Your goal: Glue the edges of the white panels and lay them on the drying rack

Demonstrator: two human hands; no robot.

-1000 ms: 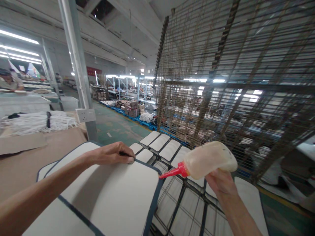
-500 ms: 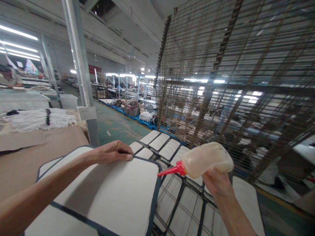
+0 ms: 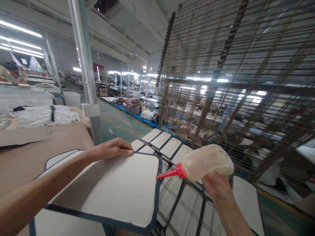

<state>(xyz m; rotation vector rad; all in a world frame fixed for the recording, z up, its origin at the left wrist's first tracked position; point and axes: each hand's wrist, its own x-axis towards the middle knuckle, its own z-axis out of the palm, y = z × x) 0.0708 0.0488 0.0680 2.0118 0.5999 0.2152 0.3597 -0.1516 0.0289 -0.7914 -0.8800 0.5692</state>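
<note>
My left hand [image 3: 118,148] pinches the far edge of a white panel with a dark blue border [image 3: 123,186], fingers closed on it. The panel has rounded corners and lies slightly bowed over another like it. In my right hand [image 3: 218,185] is a translucent squeeze bottle [image 3: 208,163], held on its side. Its red nozzle [image 3: 169,172] points left, and the tip is at the panel's right border; whether it touches I cannot tell. Yellowish liquid shows low inside the bottle.
A wire rack [image 3: 209,65] stands tilted up at the right, with several similar white panels [image 3: 169,147] on its lower mesh. At the left are a brown-covered table [image 3: 66,141], a bundle of white strips [image 3: 36,115] and a metal post [image 3: 85,55]. A person [image 3: 13,72] leans over a far table.
The nozzle tip has moved down along the panel's right border, nearer to me. The panel's near edge and corner have come further into view. Both hands keep their holds.
</note>
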